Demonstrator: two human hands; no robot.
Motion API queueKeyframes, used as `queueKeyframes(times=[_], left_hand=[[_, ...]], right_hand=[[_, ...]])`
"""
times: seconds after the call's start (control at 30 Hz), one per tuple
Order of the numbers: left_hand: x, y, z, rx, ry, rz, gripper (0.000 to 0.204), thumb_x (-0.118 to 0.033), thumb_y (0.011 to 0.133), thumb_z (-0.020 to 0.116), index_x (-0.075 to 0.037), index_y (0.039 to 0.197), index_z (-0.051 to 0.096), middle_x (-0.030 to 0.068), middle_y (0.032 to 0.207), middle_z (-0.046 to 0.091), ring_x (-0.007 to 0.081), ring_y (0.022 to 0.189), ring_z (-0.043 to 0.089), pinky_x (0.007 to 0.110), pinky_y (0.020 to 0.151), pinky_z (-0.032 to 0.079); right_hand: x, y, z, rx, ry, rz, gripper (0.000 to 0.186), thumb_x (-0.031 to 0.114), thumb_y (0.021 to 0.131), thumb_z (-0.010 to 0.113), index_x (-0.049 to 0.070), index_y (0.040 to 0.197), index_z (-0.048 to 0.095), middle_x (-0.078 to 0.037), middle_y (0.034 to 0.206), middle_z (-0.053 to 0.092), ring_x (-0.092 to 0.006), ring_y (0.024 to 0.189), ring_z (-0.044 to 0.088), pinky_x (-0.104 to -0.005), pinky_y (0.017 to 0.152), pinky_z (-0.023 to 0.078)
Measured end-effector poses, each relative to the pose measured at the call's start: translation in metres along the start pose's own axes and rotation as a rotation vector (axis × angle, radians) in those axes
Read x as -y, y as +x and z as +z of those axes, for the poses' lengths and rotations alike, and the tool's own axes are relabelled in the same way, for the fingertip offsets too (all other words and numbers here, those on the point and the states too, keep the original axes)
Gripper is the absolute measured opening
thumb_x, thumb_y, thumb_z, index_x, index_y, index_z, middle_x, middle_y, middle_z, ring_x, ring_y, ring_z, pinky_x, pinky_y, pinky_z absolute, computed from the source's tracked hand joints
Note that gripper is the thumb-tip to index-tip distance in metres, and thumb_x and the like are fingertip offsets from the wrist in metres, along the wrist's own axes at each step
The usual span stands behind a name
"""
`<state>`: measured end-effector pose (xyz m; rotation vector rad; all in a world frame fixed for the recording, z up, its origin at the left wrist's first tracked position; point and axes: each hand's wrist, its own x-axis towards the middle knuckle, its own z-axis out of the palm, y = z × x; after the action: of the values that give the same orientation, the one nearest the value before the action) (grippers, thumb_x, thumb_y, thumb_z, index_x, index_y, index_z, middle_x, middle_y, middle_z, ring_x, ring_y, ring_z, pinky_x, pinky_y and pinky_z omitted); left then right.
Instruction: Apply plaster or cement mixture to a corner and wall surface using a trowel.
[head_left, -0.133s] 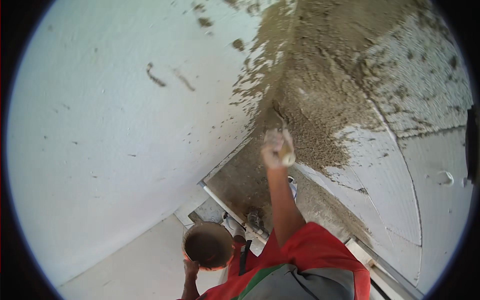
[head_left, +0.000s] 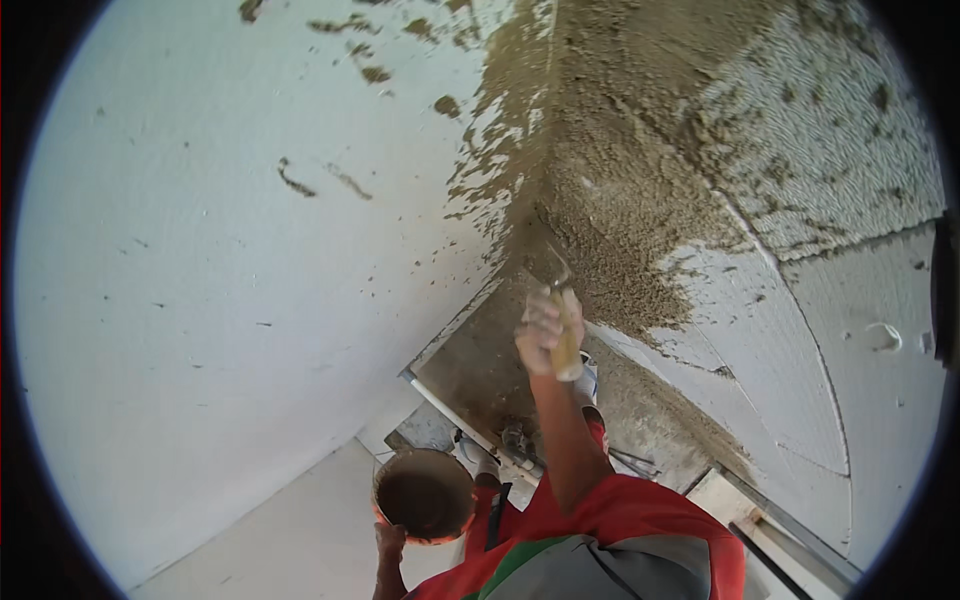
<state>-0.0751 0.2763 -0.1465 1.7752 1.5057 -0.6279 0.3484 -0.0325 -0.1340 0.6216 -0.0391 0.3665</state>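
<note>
Trowel (head_left: 556,300): fingers of my right hand (head_left: 541,334) clamp its wooden handle, blade against wet plaster (head_left: 620,210). My left hand (head_left: 389,541) grips a bowl (head_left: 424,494) from beneath.

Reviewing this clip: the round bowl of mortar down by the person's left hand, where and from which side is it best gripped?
Best gripped at the rim, from below. The bowl faces the camera with its mouth open and dark mortar inside, so only the edge and underside are free. The left hand already sits at its lower rim, which seems apt. The right hand is busy holding the wooden-handled trowel against the plastered corner.
</note>
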Motion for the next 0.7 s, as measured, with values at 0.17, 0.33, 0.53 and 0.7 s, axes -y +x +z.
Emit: queueKeyframes(times=[0.17,0.33,0.53,0.7], left_hand=[[-0.006,0.005,-0.003,-0.01,0.037,0.009,0.02,-0.005,0.065,0.058,0.007,0.081,0.052,0.0067,0.058,0.051,0.0148,0.048,0.048,0.033,0.041,0.038],[-0.006,0.01,-0.005,-0.042,0.143,0.229,0.021,-0.013,0.065,0.065,0.002,0.075,0.056,0.0046,0.062,0.052,0.0163,0.056,0.054,0.034,0.048,0.045],[-0.015,0.016,-0.023,0.093,0.11,0.221,0.022,-0.01,0.064,0.064,0.004,0.078,0.057,0.0064,0.067,0.054,0.017,0.061,0.054,0.034,0.052,0.044],[-0.022,0.025,-0.041,0.117,0.172,0.214,0.022,-0.007,0.063,0.063,0.006,0.08,0.058,0.0075,0.07,0.056,0.0168,0.064,0.054,0.035,0.055,0.044]], right_hand=[[-0.015,0.02,-0.011,-0.124,0.117,-0.026,0.026,0.027,0.088,0.053,0.002,0.087,0.049,-0.005,0.074,0.048,-0.0149,0.061,0.053,-0.0285,0.058,0.049],[-0.033,0.084,0.015,-0.505,-0.203,-0.349,0.02,0.026,0.082,0.06,0.009,0.077,0.05,-0.004,0.068,0.053,-0.0192,0.054,0.056,-0.0316,0.05,0.05],[-0.058,0.067,0.051,-0.362,-0.05,-0.391,0.02,0.025,0.079,0.063,0.011,0.084,0.049,-0.005,0.07,0.053,-0.0192,0.056,0.056,-0.0339,0.05,0.05],[-0.099,0.049,0.041,-0.442,0.051,-0.354,0.021,0.026,0.078,0.063,0.011,0.081,0.049,-0.006,0.071,0.054,-0.0182,0.054,0.054,-0.0324,0.047,0.048]])
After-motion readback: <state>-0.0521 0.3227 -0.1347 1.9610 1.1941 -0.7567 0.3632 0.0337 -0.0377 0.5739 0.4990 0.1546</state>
